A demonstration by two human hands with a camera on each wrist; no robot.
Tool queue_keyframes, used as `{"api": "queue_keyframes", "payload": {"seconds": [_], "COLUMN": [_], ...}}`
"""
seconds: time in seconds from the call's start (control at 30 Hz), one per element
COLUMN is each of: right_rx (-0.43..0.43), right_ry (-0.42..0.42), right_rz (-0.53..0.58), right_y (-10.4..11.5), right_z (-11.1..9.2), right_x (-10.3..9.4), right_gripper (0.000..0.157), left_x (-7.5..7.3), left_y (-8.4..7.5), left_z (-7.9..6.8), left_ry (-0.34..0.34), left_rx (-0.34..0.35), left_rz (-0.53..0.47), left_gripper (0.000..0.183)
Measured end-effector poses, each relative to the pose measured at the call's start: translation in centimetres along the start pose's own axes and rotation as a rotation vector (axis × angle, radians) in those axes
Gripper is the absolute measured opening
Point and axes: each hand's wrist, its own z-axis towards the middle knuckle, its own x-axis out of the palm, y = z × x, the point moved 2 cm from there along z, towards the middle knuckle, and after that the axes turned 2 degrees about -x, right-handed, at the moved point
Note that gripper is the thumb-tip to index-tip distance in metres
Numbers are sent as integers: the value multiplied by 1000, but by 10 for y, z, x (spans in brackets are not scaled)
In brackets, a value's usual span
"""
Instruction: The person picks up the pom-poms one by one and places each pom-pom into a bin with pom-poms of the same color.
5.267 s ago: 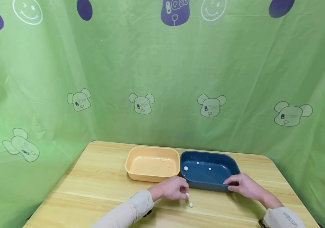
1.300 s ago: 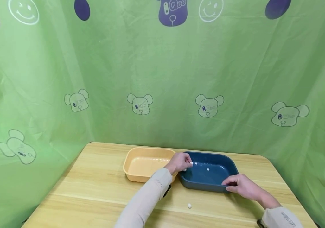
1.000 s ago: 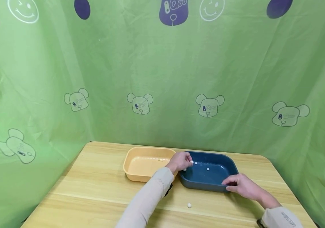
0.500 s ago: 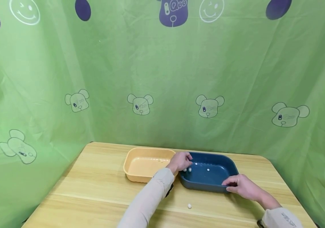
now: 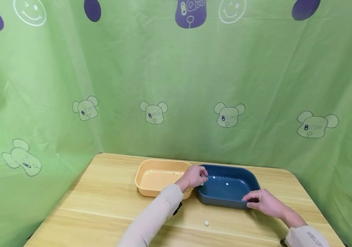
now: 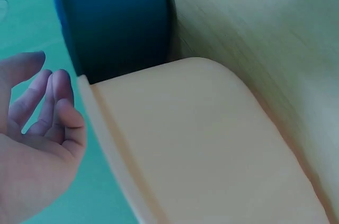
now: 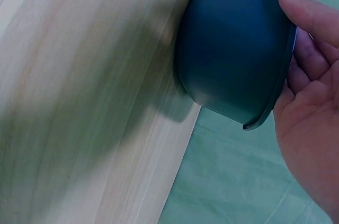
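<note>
Over the near-left corner of the dark blue box [image 5: 225, 202] hovers my left hand [image 5: 195, 175], fingers loosely bent. In the left wrist view, nothing lies between its thumb and fingers [image 6: 62, 83]. My right hand [image 5: 267, 203] grips the blue box's near-right rim, thumb [image 7: 304, 12] on the outer wall and the other fingers inside. Inside the box lie small white balls: one [image 5: 214, 177] towards the back, one [image 5: 227, 184] near the middle, and one [image 5: 202, 184] partly covered by my left hand. Another white ball [image 5: 206, 223] rests on the table in front.
A light orange box [image 5: 163, 193] stands directly left of the blue one, with small pale bits [image 5: 174, 174] in it. Both boxes stand towards the back of the wooden table [image 5: 102, 206]. Green printed cloth [image 5: 188, 137] hangs behind and at the sides.
My left hand came up from the table with a white ball and let it drop into the blue box, its fingers now parted. My right hand has kept its grip on the rim.
</note>
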Motion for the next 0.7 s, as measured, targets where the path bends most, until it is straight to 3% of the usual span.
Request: {"api": "queue_keyframes", "payload": {"seconds": [0.23,0.37,0.53,0.7], "right_rx": [-5,-8,-4,5], "right_ry": [-6,-8,-1,6], "right_rz": [7,8,17,22], "right_y": [-1,0,0,0], "right_z": [-1,-1,0,1], "right_x": [0,1,1,0], "right_gripper": [12,12,12,11], "left_x": [-2,-2,-3,-2], "left_y": [-11,-13,-13,-11], "left_z": [-24,-39,-56,-66], "left_ry": [63,120,199,253], "left_rx": [100,151,240,271], "left_rz": [20,-37,-12,-4], "left_gripper": [11,12,12,11]}}
